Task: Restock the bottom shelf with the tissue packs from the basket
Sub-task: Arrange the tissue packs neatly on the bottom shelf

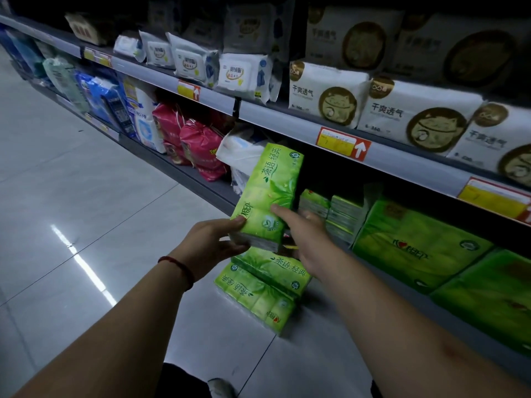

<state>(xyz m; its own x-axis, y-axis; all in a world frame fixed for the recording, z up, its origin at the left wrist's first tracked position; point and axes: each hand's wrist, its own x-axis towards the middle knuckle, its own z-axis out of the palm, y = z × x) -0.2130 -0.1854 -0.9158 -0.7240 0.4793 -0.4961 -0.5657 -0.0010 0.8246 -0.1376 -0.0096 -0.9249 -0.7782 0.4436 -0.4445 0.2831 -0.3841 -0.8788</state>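
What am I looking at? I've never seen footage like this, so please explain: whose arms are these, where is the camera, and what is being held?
There is no machine here: a person works with bare hands. The single picture comes from a camera worn on their head, looking forward and down, so the arms reach in from below. The left hand grips the lower end of a green tissue pack, held up before the bottom shelf. The right hand lays one digit on the pack's front; its other fingers are hidden. Two spare packs lie on the tiled floor beneath the hands. Some larger green packs sit on the shelf to the right.
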